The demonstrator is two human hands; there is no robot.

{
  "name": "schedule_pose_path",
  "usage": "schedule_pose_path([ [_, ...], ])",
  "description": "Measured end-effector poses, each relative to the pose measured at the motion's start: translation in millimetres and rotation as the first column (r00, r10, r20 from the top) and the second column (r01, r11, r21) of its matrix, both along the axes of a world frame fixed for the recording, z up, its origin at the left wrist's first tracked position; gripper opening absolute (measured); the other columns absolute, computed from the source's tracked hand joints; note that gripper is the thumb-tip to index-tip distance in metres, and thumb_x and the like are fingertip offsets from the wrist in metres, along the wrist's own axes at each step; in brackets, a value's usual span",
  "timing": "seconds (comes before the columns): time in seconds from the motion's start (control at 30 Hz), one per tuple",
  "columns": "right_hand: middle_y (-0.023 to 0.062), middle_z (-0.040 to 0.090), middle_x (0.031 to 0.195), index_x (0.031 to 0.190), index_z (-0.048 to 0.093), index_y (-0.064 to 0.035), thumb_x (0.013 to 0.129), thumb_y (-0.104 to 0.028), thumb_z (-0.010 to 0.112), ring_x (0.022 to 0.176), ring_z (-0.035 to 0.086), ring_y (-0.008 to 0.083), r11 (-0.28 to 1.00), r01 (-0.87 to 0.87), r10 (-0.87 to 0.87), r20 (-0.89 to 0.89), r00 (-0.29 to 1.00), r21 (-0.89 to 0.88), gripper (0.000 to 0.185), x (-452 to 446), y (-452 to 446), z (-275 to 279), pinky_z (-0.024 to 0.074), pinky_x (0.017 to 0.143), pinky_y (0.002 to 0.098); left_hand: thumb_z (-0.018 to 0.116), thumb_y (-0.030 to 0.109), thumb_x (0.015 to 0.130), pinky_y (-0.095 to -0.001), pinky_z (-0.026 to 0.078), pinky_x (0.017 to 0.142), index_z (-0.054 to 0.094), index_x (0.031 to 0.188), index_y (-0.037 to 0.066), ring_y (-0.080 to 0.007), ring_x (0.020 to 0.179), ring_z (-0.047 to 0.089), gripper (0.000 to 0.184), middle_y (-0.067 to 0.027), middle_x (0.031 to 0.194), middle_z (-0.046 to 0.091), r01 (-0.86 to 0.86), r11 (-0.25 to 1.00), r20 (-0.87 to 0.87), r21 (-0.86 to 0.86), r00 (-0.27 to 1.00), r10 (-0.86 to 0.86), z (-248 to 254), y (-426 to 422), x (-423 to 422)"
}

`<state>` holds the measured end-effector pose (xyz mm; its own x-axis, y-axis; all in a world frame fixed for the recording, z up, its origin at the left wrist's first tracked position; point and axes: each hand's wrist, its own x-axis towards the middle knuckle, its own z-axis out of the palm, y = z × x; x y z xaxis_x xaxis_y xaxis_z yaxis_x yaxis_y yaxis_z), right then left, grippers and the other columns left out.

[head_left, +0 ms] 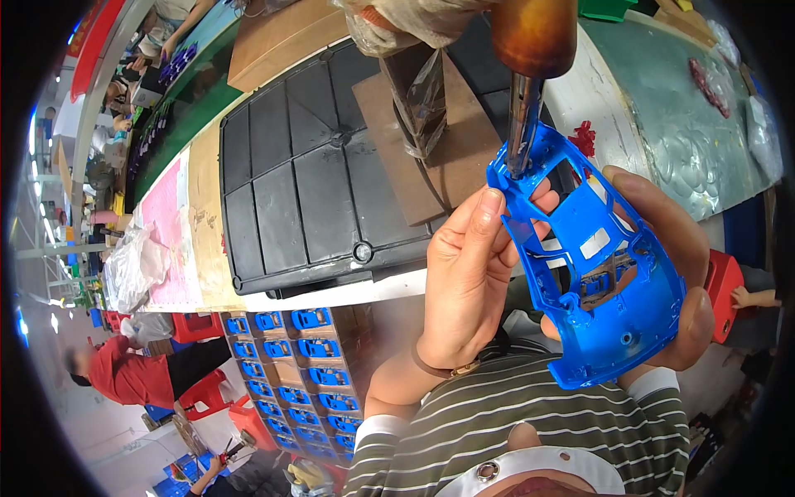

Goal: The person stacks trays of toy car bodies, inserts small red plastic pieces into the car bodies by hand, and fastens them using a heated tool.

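A blue plastic car body shell [625, 331] is held up between my two hands, its open window frames showing. My left hand [472, 273] pinches its upper left edge between thumb and fingers. Around its right side wrap the fingers of my right hand [675, 248], partly hidden behind the shell. The metal tip of a tool with an amber-brown handle [534, 37] reaches down to the shell's top end. Beside the tool stands a dark post wrapped in clear plastic [418, 99].
Under the post lies a brown board [381, 124] on a black ribbed crate lid [302, 199]. Blue car shells fill a compartmented box [290, 373] below. A red stool [725, 294] is at right, small red parts [584, 137] behind the shell. A person in red [132, 373] sits at left.
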<state>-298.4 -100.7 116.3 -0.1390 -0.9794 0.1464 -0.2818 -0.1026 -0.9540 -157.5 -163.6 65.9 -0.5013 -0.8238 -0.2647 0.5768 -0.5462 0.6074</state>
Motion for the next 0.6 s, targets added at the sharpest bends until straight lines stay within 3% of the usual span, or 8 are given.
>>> schedule_pose_path([
  [0.23,0.0354,0.041,0.122,0.126,0.028,0.018,0.081,-0.058,0.041,0.108,0.053,0.0371,0.998,0.064,-0.065,0.04,0.997,0.024,0.089,8,-1,10,0.0499,0.086,0.0404,0.045,0.027,0.095,-0.0258,0.05,0.082,0.055,0.115,-0.001,-0.0123,0.088,0.061,0.035,-0.0138,0.105,0.062,-0.013,1.0,-0.007,0.011,1.0,0.013,-1,0,-2],
  [0.37,0.0351,0.042,0.121,0.126,0.027,0.0182,0.081,-0.056,0.042,0.104,0.056,0.0369,0.999,0.052,-0.052,-0.041,0.998,-0.013,0.088,3,0,4,0.0513,0.084,0.0398,0.045,0.026,0.095,-0.0258,0.05,0.083,0.055,0.114,-0.001,-0.0125,0.088,0.061,0.035,-0.0139,0.105,0.063,0.005,1.0,-0.001,0.007,1.0,-0.005,-1,0,0],
  [0.53,0.0358,0.043,0.119,0.126,0.025,0.0189,0.08,-0.056,0.043,0.102,0.057,0.0371,0.992,0.126,-0.124,0.252,0.96,0.006,0.09,17,0,5,0.0525,0.081,0.0394,0.046,0.027,0.095,-0.0258,0.05,0.082,0.055,0.115,-0.001,-0.0123,0.088,0.061,0.036,-0.0137,0.105,0.063,0.008,1.0,-0.012,-0.001,1.0,-0.008,-1,-1,0],
  [0.6,0.0358,0.043,0.119,0.126,0.025,0.0187,0.081,-0.056,0.043,0.101,0.057,0.037,0.992,0.123,-0.116,0.251,0.961,-0.01,0.089,16,-1,2,0.0527,0.08,0.0394,0.046,0.027,0.095,-0.0258,0.05,0.082,0.055,0.115,-0.002,-0.0123,0.088,0.061,0.036,-0.0137,0.106,0.062,0.022,0.999,0.001,0.042,1.0,-0.022,0,-2,-1],
])
